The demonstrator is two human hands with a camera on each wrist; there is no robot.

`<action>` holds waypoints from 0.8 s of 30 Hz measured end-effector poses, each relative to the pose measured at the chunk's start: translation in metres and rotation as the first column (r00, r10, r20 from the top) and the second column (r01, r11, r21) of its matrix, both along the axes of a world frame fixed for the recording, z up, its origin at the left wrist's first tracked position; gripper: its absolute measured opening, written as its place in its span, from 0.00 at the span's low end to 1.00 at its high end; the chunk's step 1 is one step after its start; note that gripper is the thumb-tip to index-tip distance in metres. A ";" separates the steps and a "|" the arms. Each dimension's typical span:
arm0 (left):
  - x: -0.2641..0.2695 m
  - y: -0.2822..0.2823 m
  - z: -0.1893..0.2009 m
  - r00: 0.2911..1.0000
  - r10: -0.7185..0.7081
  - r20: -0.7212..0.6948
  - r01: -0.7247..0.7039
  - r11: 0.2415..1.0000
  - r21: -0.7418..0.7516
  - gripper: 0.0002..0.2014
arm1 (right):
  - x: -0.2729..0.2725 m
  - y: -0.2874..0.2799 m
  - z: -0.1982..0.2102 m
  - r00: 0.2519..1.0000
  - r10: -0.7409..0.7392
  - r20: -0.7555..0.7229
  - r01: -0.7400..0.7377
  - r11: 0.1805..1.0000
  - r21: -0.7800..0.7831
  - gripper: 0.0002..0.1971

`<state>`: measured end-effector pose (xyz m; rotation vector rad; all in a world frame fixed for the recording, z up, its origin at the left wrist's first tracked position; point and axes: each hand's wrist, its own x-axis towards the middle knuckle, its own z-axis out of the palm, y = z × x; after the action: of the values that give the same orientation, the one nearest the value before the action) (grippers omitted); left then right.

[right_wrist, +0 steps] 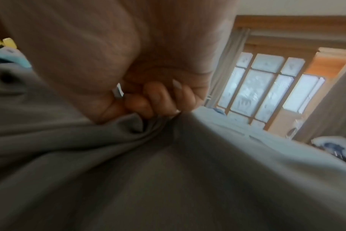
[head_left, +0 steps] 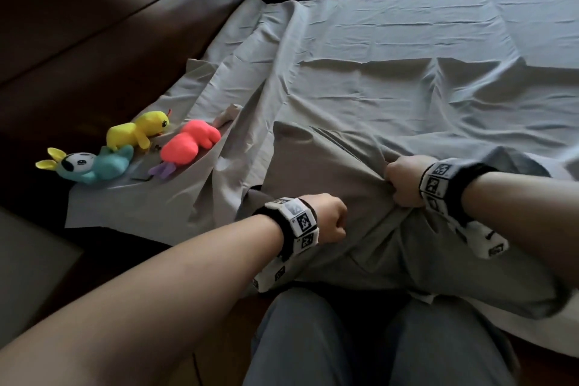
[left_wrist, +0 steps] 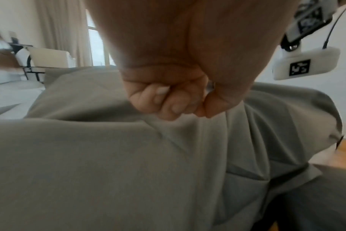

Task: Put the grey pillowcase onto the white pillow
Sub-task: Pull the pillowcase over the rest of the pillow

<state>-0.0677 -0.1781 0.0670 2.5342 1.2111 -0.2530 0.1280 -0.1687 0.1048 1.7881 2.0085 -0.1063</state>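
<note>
Looking down from the head view: grey pillowcase (head_left: 329, 172) lying bulged at the near edge of the bed (head_left: 438, 41), over grey sheet, close to the knees. Left hand (head_left: 327, 218) clenched in a fist on the near left part of the pillowcase, fabric gathered under the knuckles; right hand (head_left: 405, 180) clenched further right and further from the body, with cloth bunched into radiating creases at the fist. White pillow itself not distinguishable under the grey cloth. Yellow plush toy (head_left: 139, 130), pink plush toy (head_left: 188, 142) and blue plush toy (head_left: 94, 164) lying together at the left edge of the bed, well apart from both hands, beside dark wooden headboard (head_left: 94, 25). Turning to the left wrist view: fingers (left_wrist: 168, 101) curled tight into the palm, thumb alongside, folds of grey fabric running from under the fist, pinching the pillowcase; smooth padded surface of the pillowcase filling the lower frame. Turning to the right wrist view, somewhat blurred: fingers (right_wrist: 158, 96) curled closed around a bunched ridge of the grey pillowcase, creases fanning from the grip; wooden-framed window (right_wrist: 267, 87) in the background.
</note>
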 end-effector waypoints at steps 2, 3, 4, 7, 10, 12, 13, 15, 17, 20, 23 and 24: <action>-0.003 0.007 -0.003 0.995 0.098 0.033 -0.100 0.994 0.053 0.09 | -0.004 0.002 -0.009 0.998 0.006 -0.069 -0.003 0.999 0.037 0.19; -0.006 0.016 -0.001 0.982 0.168 0.089 -0.175 0.981 0.085 0.10 | -0.005 0.006 -0.013 0.994 0.028 -0.104 -0.021 0.998 0.066 0.17; -0.010 0.026 0.000 0.962 0.235 0.136 -0.249 0.963 0.102 0.13 | -0.008 0.008 -0.015 0.990 0.051 -0.129 -0.040 0.996 0.085 0.16; -0.021 0.052 -0.001 0.952 0.292 0.093 -0.301 0.948 0.107 0.33 | -0.016 0.017 -0.015 0.965 0.067 -0.255 -0.023 0.985 0.170 0.14; -0.022 0.061 -0.015 0.972 0.233 -0.014 -0.230 0.965 0.126 0.35 | -0.018 0.045 -0.005 0.891 -0.011 -0.453 0.153 0.948 0.279 0.10; -0.018 0.065 -0.027 0.976 0.220 -0.004 -0.217 0.964 0.151 0.27 | -0.015 0.072 -0.003 0.884 -0.106 -0.455 0.258 0.923 0.286 0.13; -0.015 0.067 -0.032 0.975 0.223 0.010 -0.222 0.963 0.154 0.23 | -0.015 0.084 -0.004 0.890 -0.168 -0.423 0.293 0.923 0.248 0.17; -0.011 0.072 -0.038 0.974 0.225 0.036 -0.228 0.960 0.165 0.16 | -0.015 0.104 -0.013 0.893 -0.254 -0.372 0.325 0.935 0.142 0.19; -0.006 0.078 -0.041 0.978 0.204 0.049 -0.210 0.962 0.177 0.10 | -0.022 0.116 -0.024 0.911 -0.243 -0.334 0.289 0.953 0.096 0.13; -0.003 0.085 -0.042 0.975 0.190 0.114 -0.210 0.959 0.192 0.08 | -0.025 0.128 -0.028 0.953 -0.195 -0.231 0.221 0.971 0.093 0.10; -0.006 0.086 -0.039 0.941 0.252 0.227 -0.297 0.935 0.193 0.11 | -0.002 0.133 -0.006 0.982 -0.183 -0.040 0.186 0.977 0.100 0.12; -0.007 0.086 -0.038 0.933 0.267 0.240 -0.318 0.925 0.207 0.13 | 0.009 0.133 0.003 0.981 -0.190 -0.026 0.191 0.968 0.162 0.12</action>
<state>-0.0748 -0.0924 0.0293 2.4473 1.5938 0.2418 0.1367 -0.0357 0.1073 2.0859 1.8952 -0.0091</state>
